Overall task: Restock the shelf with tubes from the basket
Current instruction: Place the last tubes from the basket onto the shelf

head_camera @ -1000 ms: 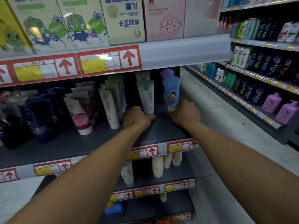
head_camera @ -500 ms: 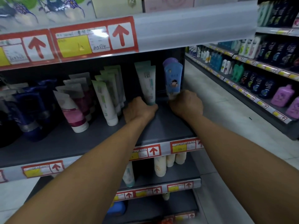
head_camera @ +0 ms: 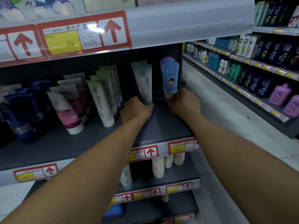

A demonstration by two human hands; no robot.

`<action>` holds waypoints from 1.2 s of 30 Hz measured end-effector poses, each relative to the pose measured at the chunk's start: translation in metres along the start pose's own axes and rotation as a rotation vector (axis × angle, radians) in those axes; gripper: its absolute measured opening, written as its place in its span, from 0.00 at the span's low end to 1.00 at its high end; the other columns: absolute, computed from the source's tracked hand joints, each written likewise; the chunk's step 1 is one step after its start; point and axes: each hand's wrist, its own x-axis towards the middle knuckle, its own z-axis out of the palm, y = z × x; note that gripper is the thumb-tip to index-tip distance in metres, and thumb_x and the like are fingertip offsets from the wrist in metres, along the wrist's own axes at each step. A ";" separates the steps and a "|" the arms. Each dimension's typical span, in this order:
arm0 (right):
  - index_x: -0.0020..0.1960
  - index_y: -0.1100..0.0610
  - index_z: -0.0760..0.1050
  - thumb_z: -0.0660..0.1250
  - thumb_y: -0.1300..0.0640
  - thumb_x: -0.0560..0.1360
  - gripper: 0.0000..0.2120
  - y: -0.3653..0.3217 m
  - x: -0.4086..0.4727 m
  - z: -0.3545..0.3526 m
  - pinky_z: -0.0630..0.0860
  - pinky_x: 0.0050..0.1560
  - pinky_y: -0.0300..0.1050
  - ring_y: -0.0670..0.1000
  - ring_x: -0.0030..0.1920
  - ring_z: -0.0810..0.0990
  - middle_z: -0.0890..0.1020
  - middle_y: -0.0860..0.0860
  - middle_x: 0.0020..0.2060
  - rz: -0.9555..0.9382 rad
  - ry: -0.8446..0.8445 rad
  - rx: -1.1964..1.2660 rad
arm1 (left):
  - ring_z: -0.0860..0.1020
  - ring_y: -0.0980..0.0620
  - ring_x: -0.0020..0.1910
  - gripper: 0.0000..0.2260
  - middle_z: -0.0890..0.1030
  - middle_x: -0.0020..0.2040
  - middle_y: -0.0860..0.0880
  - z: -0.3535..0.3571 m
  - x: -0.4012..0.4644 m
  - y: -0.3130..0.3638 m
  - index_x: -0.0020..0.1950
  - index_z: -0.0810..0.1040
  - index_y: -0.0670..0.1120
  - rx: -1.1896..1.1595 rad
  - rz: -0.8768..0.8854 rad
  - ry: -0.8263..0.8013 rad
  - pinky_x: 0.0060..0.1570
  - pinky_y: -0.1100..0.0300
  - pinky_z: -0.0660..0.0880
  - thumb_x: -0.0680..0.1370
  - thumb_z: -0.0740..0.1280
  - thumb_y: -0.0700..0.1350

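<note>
Head cam, near to far: both forearms reach over the front price rail [head_camera: 181, 147] onto the dark shelf [head_camera: 161, 125]; left hand [head_camera: 135, 109] curled round the cap end of a white-green tube [head_camera: 143, 81], right hand [head_camera: 183, 103] curled round the base of a blue cartoon-print tube [head_camera: 169, 78], so both hands closed on product, fingers mostly hidden behind the knuckles. Both tubes stand cap-down, roughly upright, near the shelf's right end, each directly above its hand; more of the same sit right behind them. Handling guess: light, soft plastic bodies that dent if squeezed, glossy so a bit slippery, top-heavy-ish on a small cap and easy to tip, so hold low at the stiff cap/shoulder as now, not mid-body. Further left: rows of white-green tubes [head_camera: 100, 101], pink-band tubes [head_camera: 68, 110], dark blue tubes [head_camera: 24, 117], all leaning back. Basket not in view. Far right across the aisle: shampoo bottles [head_camera: 265, 65]
</note>
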 end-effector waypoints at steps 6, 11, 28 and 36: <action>0.61 0.57 0.79 0.72 0.43 0.75 0.22 -0.001 0.002 0.002 0.78 0.51 0.52 0.61 0.53 0.83 0.83 0.58 0.54 0.004 0.008 -0.024 | 0.81 0.42 0.62 0.28 0.82 0.64 0.46 0.001 0.002 0.000 0.68 0.78 0.47 0.034 0.000 0.010 0.57 0.50 0.80 0.74 0.73 0.63; 0.62 0.57 0.79 0.72 0.42 0.75 0.23 -0.001 0.002 0.003 0.79 0.54 0.54 0.61 0.54 0.82 0.83 0.58 0.54 -0.015 0.018 -0.040 | 0.81 0.42 0.63 0.28 0.82 0.65 0.45 0.002 0.003 0.000 0.68 0.78 0.46 0.053 0.002 0.021 0.58 0.50 0.80 0.75 0.73 0.63; 0.62 0.55 0.79 0.70 0.40 0.75 0.23 0.001 0.006 0.006 0.80 0.55 0.57 0.59 0.53 0.83 0.83 0.56 0.54 -0.010 -0.015 -0.042 | 0.80 0.42 0.64 0.32 0.81 0.66 0.45 0.009 0.010 -0.004 0.69 0.76 0.46 0.099 0.011 0.016 0.60 0.49 0.79 0.74 0.72 0.66; 0.65 0.61 0.72 0.74 0.41 0.73 0.31 0.004 -0.006 -0.004 0.75 0.55 0.52 0.61 0.62 0.78 0.77 0.60 0.62 0.028 -0.003 -0.035 | 0.75 0.39 0.69 0.39 0.75 0.71 0.41 -0.002 -0.002 -0.014 0.74 0.65 0.41 0.035 0.052 -0.002 0.64 0.46 0.75 0.74 0.75 0.61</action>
